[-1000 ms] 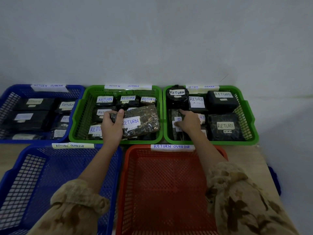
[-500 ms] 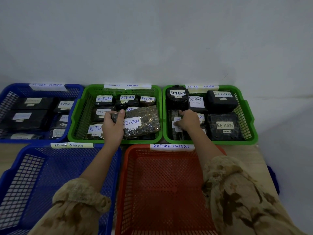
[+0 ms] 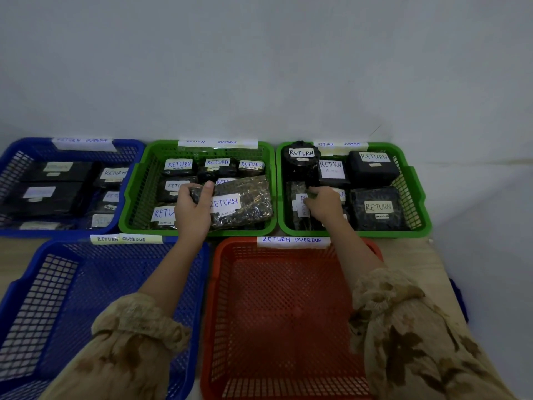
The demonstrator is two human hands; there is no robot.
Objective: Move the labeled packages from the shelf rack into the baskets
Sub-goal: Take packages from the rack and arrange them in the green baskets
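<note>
My left hand (image 3: 192, 209) grips the left end of a flat shiny package (image 3: 245, 202) labeled RETURN, which lies tilted on other packages in the middle green basket (image 3: 138, 194). My right hand (image 3: 324, 204) has its fingers curled round a narrow dark package (image 3: 300, 203) standing at the left side of the right green basket (image 3: 415, 194). Both green baskets hold several dark packages with white RETURN labels. In front of them stand an orange basket (image 3: 288, 313) and a blue basket (image 3: 86, 298), each tagged RETURN OVERDUE.
A second blue basket (image 3: 17, 168) at the back left holds several dark labeled packages. A plain grey wall rises behind the baskets. Bare wooden surface (image 3: 427, 261) shows to the right of the orange basket.
Almost nothing has moved. Both hands stay on the same packages in the green baskets; the right hand's fingers have closed slightly tighter on the narrow package.
</note>
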